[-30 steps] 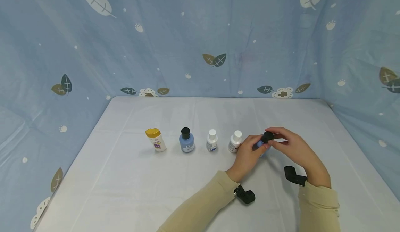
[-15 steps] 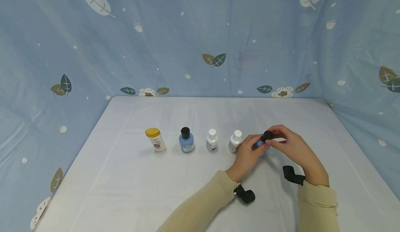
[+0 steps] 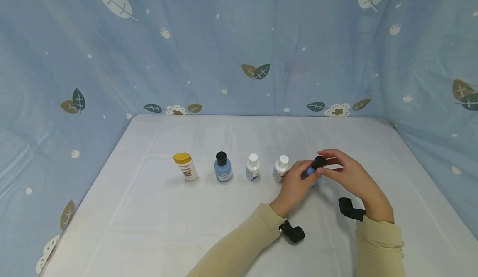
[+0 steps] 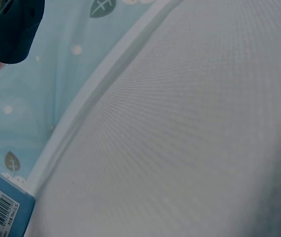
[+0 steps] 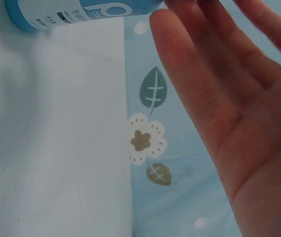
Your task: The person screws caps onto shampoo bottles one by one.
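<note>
At the right of a row of bottles, the left hand [image 3: 295, 183] grips a blue bottle [image 3: 310, 172] round its body. The fingers and thumb of the right hand [image 3: 349, 175] pinch its black cap [image 3: 319, 162]. Held at a tilt, the bottle leans its top to the right; the left fingers hide much of it. In the right wrist view the printed label of the blue bottle [image 5: 76, 11] shows along the top edge, and the thumb [image 5: 180, 54] reaches its top end. The barcode side of the blue bottle [image 4: 5, 205] appears low in the left wrist view.
Left of the hands stand a white bottle [image 3: 281, 169], another white bottle [image 3: 253, 167], a second blue bottle [image 3: 223, 169] with a black cap, and a white bottle with a yellow cap [image 3: 186, 167]. The white table [image 3: 157, 227] meets a blue leaf-patterned cloth [image 3: 224, 40] behind.
The right hand has shifted slightly leftward and up at the black cap, its fingers changing position a little. The left hand keeps its grip on the blue bottle, and the other bottles stay put.
</note>
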`<act>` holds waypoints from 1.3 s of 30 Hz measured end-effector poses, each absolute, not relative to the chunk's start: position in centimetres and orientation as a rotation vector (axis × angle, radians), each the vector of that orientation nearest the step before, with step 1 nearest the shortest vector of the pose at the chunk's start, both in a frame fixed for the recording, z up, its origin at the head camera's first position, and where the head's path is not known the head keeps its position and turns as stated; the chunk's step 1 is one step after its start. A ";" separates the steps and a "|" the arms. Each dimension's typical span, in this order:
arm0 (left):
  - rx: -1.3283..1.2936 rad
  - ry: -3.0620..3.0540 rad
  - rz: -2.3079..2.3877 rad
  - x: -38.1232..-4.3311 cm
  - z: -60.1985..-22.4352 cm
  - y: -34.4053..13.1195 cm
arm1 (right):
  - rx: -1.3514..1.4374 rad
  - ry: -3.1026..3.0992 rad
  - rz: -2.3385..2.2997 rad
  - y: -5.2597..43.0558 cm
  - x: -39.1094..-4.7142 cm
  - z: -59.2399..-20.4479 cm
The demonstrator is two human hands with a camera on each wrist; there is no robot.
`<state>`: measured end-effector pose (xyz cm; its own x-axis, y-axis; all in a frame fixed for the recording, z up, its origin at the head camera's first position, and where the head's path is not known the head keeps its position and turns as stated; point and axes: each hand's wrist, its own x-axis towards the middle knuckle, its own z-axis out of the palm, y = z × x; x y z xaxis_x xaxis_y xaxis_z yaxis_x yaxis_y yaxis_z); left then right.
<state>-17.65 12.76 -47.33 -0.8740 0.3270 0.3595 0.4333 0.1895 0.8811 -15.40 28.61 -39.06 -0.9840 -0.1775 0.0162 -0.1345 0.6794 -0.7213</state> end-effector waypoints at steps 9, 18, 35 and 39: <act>-0.751 -2.339 -1.796 -17.7 -47.4 12.8 | -0.361 2.843 -1.177 28.8 -15.4 -39.1; -0.739 -2.334 -1.822 -17.7 -47.4 12.8 | -0.305 2.838 -1.208 28.6 -15.5 -39.2; -0.721 -2.362 -1.807 -17.7 -47.3 12.8 | -0.244 2.855 -1.194 28.3 -15.4 -39.1; -0.714 -2.372 -1.795 -17.7 -47.4 12.9 | -0.241 2.860 -1.190 28.2 -15.5 -39.1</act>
<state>-17.70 12.86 -47.36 -0.8879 0.3132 0.3371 0.4095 0.2037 0.8893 -15.49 28.22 -39.11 -0.9873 -0.1563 0.0274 -0.1296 0.6945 -0.7077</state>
